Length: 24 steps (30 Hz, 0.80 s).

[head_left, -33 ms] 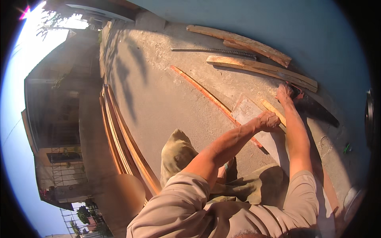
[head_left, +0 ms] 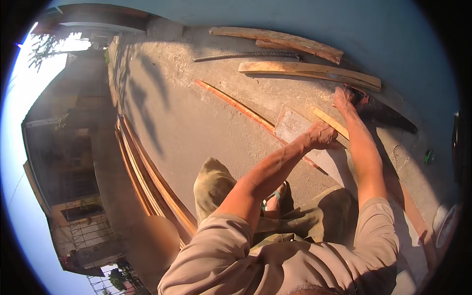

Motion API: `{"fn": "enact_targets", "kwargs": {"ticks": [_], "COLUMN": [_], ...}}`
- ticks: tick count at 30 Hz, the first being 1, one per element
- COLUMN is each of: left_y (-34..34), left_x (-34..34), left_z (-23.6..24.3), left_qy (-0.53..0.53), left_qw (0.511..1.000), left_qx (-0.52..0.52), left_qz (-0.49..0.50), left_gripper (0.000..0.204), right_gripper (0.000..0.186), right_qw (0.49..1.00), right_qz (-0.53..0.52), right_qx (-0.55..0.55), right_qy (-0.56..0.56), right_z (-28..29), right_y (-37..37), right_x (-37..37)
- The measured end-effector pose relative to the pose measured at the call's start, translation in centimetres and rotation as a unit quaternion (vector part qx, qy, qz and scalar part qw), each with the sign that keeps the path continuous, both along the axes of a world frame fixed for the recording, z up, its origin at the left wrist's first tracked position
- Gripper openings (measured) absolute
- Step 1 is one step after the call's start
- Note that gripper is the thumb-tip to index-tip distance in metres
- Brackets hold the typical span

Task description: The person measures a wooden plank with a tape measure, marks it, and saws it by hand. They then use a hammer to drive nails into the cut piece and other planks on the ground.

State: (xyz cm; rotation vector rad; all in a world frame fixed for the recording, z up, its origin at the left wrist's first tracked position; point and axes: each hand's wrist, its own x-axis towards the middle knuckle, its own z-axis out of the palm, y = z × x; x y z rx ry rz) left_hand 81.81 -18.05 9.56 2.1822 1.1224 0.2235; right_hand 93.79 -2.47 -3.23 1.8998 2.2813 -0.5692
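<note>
My right hand (head_left: pixel 344 98) is closed round the handle of a handsaw (head_left: pixel 393 117). Its dark blade points away to the right, low over the shaded ground. Close by on the left, my left hand (head_left: pixel 322 135) grips a short pale wooden strip (head_left: pixel 328 119), whose far end sticks out past the fingers between my two hands. Under the strip lies a whitish flat board (head_left: pixel 297 127). A long, thin reddish wooden strip (head_left: pixel 236 104) runs across the ground and under my left forearm. The blade's contact with any wood cannot be made out.
Two thick wooden planks (head_left: pixel 309 70) and a ribbed metal bar (head_left: pixel 246 55) lie along the blue wall (head_left: pixel 295 17). Long boards (head_left: pixel 152 169) are stacked on my left. At the lower right are a white round object (head_left: pixel 445 226) and a small green scrap (head_left: pixel 428 157).
The whole view has shifted, so the ground and planks appear farther left and up. Both hands keep their hold, and the saw stays in my right hand.
</note>
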Motion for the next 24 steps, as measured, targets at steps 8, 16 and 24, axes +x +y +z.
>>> {"fn": "enact_targets", "kwargs": {"ticks": [8, 16, 24], "left_y": [-1.0, -1.6, -3.0], "left_x": [0.8, 1.7, 1.7], "left_z": [5.2, 14.6, 15.2], "left_qy": [0.107, 0.113, 0.087], "left_qw": [0.994, 0.993, 0.988], "left_qx": [0.0, 0.013, 0.128], "left_qz": [-0.011, -0.019, -0.023], "left_gripper": [0.037, 0.046, 0.044], "right_gripper": [0.046, 0.047, 0.038], "right_qw": [0.967, 0.708, 0.69], "right_qz": [-0.165, -0.362, -0.364], "right_qx": [0.189, 0.418, 0.458], "right_qy": [-0.032, 0.439, 0.427], "right_z": [13.8, 39.1, 40.5], "right_y": [-5.9, -32.3, -57.1], "right_x": [21.0, 29.0, 14.8]}}
